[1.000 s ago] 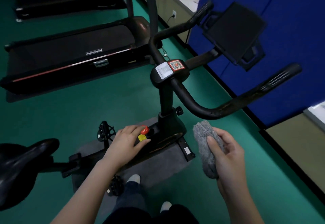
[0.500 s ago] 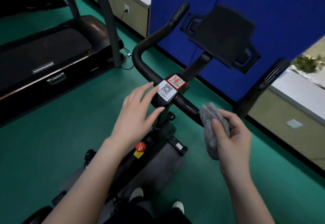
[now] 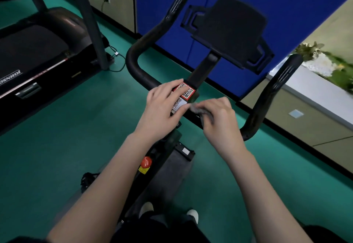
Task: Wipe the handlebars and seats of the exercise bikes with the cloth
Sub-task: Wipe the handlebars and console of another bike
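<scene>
The person stands behind the exercise bike, looking down at its black handlebars (image 3: pixel 141 70). The step in hand looks like the start of wiping the middle of the bar.

The right hand (image 3: pixel 217 122) is curled shut around the grey cloth (image 3: pixel 198 111). Only a bit of the cloth shows, poking out by the fingertips. That hand is blurry, so I think the cloth is touching the bar, but I cannot be sure. The left hand (image 3: pixel 162 109) is open and flat. Its fingers lie on the stickers (image 3: pixel 188 91) at the middle of the bar, and it holds nothing. The two hands are just beside each other, nearly touching.

To do this step well, the cloth should press firmly on the bar and wrap around it, so the top and the underside both get clean. Then it can slide along the bar to the right grip end (image 3: pixel 282 82), which stands up well apart from the hand. After that the left side needs the same, up to the left grip end (image 3: pixel 176 6). The flat hand can hold the bar steady so it does not wobble.

The tablet holder (image 3: pixel 229 32) sits above the middle, past both hands. It is not a part to wipe. The seat is not in view. It comes later.
</scene>
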Action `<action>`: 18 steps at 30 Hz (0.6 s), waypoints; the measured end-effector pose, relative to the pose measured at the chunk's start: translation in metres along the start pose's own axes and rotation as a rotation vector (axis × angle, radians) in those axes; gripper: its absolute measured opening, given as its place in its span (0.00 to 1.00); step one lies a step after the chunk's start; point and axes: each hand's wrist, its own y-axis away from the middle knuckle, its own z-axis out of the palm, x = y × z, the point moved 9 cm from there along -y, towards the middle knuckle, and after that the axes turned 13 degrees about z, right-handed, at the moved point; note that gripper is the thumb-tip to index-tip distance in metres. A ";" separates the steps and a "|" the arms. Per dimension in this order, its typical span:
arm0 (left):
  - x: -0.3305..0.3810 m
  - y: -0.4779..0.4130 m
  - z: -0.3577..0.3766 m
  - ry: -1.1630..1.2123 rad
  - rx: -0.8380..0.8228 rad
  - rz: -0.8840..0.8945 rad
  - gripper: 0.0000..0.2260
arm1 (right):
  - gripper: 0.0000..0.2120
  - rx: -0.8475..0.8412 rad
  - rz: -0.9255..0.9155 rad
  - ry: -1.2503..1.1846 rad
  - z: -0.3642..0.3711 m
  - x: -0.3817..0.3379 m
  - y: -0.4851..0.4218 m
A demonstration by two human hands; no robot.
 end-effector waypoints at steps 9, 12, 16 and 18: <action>-0.006 -0.001 -0.001 0.095 0.069 -0.027 0.17 | 0.15 0.103 -0.086 0.073 -0.018 0.001 0.008; -0.007 -0.001 -0.001 0.103 0.078 -0.029 0.17 | 0.15 0.041 -0.260 0.174 0.010 -0.019 0.017; -0.006 -0.001 -0.001 0.097 0.077 -0.034 0.17 | 0.15 0.016 -0.406 0.254 0.009 -0.005 0.036; -0.006 -0.001 -0.001 0.097 0.079 -0.038 0.17 | 0.13 0.025 -0.432 0.247 0.001 0.002 0.042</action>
